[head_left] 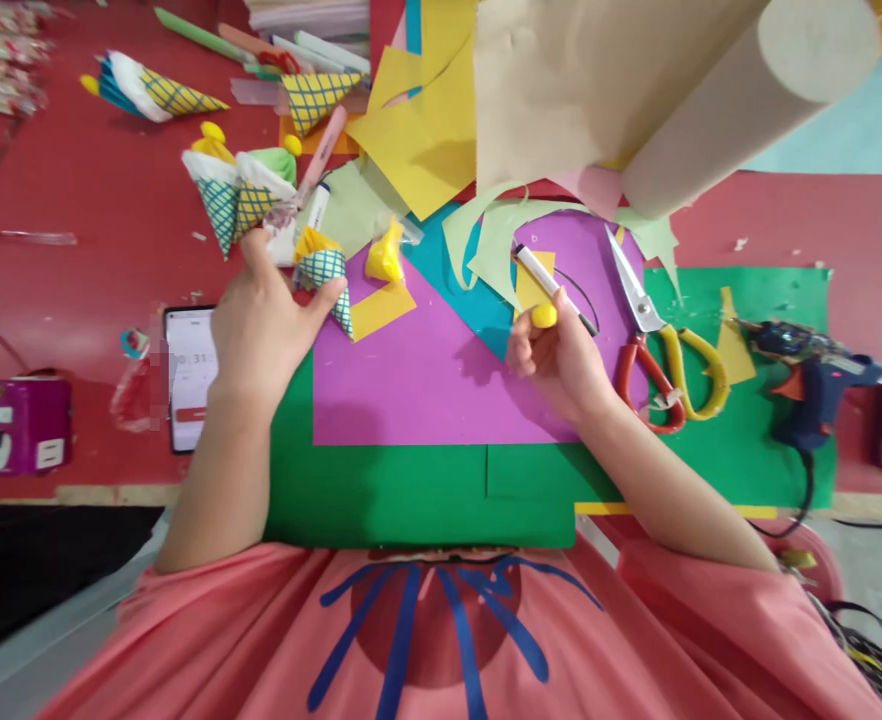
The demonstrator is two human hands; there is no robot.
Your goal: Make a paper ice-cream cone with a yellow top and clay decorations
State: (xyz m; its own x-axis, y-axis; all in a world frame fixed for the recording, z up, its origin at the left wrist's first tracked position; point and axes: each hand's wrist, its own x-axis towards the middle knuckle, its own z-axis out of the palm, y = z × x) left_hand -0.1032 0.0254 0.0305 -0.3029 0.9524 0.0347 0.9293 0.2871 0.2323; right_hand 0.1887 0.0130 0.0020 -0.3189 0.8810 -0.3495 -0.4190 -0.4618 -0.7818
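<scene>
At two o'clock, the right hand (567, 352) pinches a round yellow clay-like ball (544, 316), probably soft, best held by sides; left hand (265, 325) grip unclear.

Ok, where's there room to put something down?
The front of the purple sheet, below the yellow scrap, has room, as does the green strip between that sheet and the pink shirt. It's crowded farther back with checked cones, markers and yellow paper, and at right around the scissors and glue gun.

Phone (190, 378) pt. hidden (wrist (244, 385)); txt (193, 359) blurry
</scene>
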